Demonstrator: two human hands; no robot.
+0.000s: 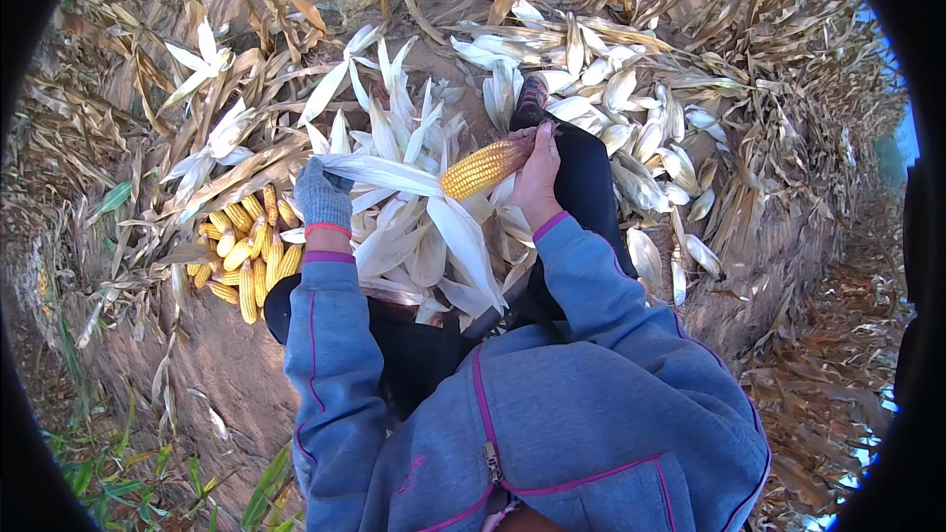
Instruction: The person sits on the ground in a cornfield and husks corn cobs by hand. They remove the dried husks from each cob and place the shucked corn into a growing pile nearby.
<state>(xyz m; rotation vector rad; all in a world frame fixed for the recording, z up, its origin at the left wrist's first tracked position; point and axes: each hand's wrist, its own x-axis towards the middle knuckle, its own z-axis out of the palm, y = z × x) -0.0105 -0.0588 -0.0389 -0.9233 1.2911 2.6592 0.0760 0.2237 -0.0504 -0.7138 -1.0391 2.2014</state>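
A yellow ear of corn [480, 170], its kernels bare, lies slanted in front of me. My right hand [539, 171], without a glove, grips it at the brown silk end. Pale husk leaves [395, 174] still hang from its other end. My left hand [324, 199], in a grey knit glove, is closed on the tip of one husk leaf, pulled out to the left. Another husk leaf [465, 247] droops toward my lap. Beneath the ear lies a heap of stripped husks [403, 233] between my legs.
Several bare corn cobs with kernels [255, 244] are piled by my left knee. Unhusked ears [628, 111] lie heaped beyond and right of my right leg [584, 185]. Dry corn stalks [768, 22] cover the ground around, with bare soil [229, 377] at the lower left.
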